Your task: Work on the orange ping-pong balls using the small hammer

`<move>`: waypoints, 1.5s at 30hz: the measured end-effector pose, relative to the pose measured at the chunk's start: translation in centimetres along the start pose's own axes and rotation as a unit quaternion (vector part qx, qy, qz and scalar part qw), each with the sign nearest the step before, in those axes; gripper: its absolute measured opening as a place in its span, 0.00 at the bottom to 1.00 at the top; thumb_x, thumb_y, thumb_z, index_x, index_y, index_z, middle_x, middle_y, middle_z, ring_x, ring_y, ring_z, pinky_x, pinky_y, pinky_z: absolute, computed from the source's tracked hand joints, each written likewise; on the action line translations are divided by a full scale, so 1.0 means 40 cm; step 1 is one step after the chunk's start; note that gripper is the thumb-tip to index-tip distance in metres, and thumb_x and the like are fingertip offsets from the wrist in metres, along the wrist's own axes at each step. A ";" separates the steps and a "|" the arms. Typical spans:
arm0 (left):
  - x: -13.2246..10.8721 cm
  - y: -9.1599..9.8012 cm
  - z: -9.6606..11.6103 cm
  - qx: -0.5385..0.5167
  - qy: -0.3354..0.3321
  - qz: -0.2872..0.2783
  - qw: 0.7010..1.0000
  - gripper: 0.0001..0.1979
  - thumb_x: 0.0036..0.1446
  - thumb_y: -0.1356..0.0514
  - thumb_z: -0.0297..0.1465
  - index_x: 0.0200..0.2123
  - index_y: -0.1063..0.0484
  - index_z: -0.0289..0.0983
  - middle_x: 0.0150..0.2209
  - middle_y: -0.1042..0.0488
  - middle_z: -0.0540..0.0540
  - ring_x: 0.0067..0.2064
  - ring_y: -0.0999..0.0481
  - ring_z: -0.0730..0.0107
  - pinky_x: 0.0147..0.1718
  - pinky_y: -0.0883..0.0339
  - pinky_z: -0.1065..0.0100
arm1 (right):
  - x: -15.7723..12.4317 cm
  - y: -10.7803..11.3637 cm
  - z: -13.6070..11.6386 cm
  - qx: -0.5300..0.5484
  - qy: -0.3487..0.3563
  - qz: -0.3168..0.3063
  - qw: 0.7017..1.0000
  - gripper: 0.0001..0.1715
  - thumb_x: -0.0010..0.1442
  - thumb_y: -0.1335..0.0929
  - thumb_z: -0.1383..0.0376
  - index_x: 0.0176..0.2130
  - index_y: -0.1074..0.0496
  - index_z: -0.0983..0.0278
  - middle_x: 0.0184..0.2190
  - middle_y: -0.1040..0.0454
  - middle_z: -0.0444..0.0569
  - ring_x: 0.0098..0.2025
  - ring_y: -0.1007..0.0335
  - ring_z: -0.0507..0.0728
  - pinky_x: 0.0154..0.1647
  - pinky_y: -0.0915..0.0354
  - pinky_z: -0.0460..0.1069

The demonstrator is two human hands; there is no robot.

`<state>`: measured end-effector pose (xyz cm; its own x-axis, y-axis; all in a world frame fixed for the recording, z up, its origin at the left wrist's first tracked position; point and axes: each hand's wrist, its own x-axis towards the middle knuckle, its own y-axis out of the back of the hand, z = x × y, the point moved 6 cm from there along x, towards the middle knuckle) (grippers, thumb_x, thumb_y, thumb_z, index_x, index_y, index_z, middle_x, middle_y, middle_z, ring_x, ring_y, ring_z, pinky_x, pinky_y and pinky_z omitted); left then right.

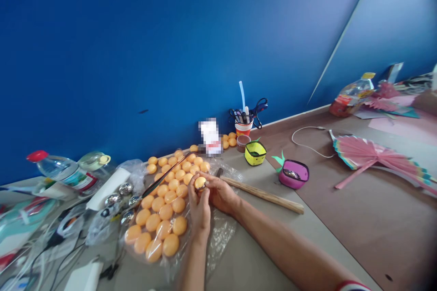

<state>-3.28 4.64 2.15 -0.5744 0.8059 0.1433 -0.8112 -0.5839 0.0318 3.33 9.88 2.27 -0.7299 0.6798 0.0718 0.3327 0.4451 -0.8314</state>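
Observation:
Both of my hands meet over the table and pinch one orange ping-pong ball [200,183] between their fingertips. My left hand [199,209] comes up from below and my right hand [220,193] reaches in from the right. Just left of them lies a clear plastic sheet [221,232] covered with several more orange balls [164,204]. A thin dark rod [164,176] lies across those balls. A wooden stick [264,194] rests on the table behind my right wrist.
Two bottles [64,170] lie at the left by shiny metal balls [119,193] and cables. A yellow box [255,153], a pink box [293,173], a cup of scissors [244,125], a pink paper fan [368,154] and a blue wall [170,45] stand beyond.

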 end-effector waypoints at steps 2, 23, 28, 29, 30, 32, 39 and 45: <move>-0.004 0.001 0.007 0.007 -0.008 0.005 1.000 0.27 0.57 0.41 0.32 0.60 0.34 0.42 0.63 0.31 0.42 0.66 0.36 0.52 0.65 0.41 0.53 | 0.000 0.005 0.004 0.002 -0.002 0.008 1.000 0.21 0.47 0.29 0.69 0.44 0.25 0.66 0.36 0.22 0.49 0.42 0.26 0.58 0.48 0.32 0.51; 0.021 -0.009 -0.042 -0.172 0.013 0.008 0.985 0.20 0.58 0.40 0.40 0.52 0.26 0.40 0.54 0.23 0.42 0.59 0.27 0.57 0.60 0.36 0.58 | 0.011 0.042 0.010 0.026 0.021 0.031 0.999 0.16 0.54 0.27 0.65 0.44 0.24 0.67 0.33 0.21 0.48 0.32 0.27 0.53 0.36 0.31 0.47; 0.024 -0.018 -0.030 -0.254 0.054 0.011 0.966 0.22 0.55 0.39 0.39 0.52 0.24 0.39 0.52 0.22 0.42 0.57 0.26 0.58 0.58 0.36 0.60 | 0.008 0.042 0.008 0.034 0.019 0.039 0.998 0.19 0.49 0.23 0.67 0.43 0.22 0.67 0.35 0.20 0.47 0.33 0.25 0.51 0.35 0.31 0.45; 0.025 -0.018 -0.033 -0.270 0.070 0.016 0.960 0.22 0.54 0.39 0.40 0.51 0.24 0.38 0.52 0.22 0.42 0.56 0.26 0.58 0.57 0.35 0.61 | 0.007 0.040 0.008 0.034 0.018 0.037 0.999 0.20 0.49 0.23 0.68 0.44 0.22 0.67 0.35 0.20 0.47 0.33 0.25 0.51 0.35 0.31 0.44; 0.026 -0.019 -0.036 -0.284 0.083 0.023 0.955 0.23 0.53 0.38 0.41 0.51 0.24 0.38 0.52 0.22 0.42 0.56 0.26 0.58 0.56 0.35 0.61 | 0.006 0.036 0.009 0.032 0.015 0.033 0.999 0.21 0.48 0.22 0.68 0.44 0.22 0.67 0.34 0.20 0.47 0.33 0.25 0.51 0.35 0.31 0.44; 0.028 -0.018 -0.040 -0.302 0.095 0.029 0.948 0.24 0.52 0.38 0.41 0.51 0.23 0.38 0.51 0.22 0.42 0.55 0.26 0.58 0.54 0.34 0.62 | 0.005 0.030 0.009 0.024 0.012 0.023 0.999 0.20 0.48 0.22 0.68 0.42 0.22 0.68 0.33 0.20 0.47 0.33 0.25 0.51 0.35 0.31 0.44; 0.028 -0.012 -0.045 -0.297 0.094 0.026 0.950 0.20 0.55 0.38 0.41 0.49 0.22 0.40 0.51 0.21 0.44 0.52 0.25 0.63 0.48 0.32 0.67 | 0.001 0.024 0.003 -0.007 0.011 0.010 1.000 0.22 0.48 0.21 0.68 0.43 0.25 0.66 0.33 0.21 0.46 0.32 0.25 0.51 0.35 0.32 0.44; 0.023 -0.015 -0.036 -0.301 0.099 0.018 0.948 0.21 0.54 0.38 0.39 0.50 0.22 0.40 0.52 0.22 0.43 0.54 0.25 0.61 0.52 0.33 0.64 | 0.003 0.029 0.006 -0.005 0.013 0.014 1.000 0.22 0.47 0.20 0.69 0.42 0.26 0.65 0.33 0.22 0.45 0.33 0.26 0.51 0.36 0.32 0.45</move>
<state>-3.48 5.87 0.81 -0.5642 0.8236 -0.0578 -0.6710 -0.4982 -0.5492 3.50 10.36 1.18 -0.7049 0.7064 0.0634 0.3584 0.4320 -0.8276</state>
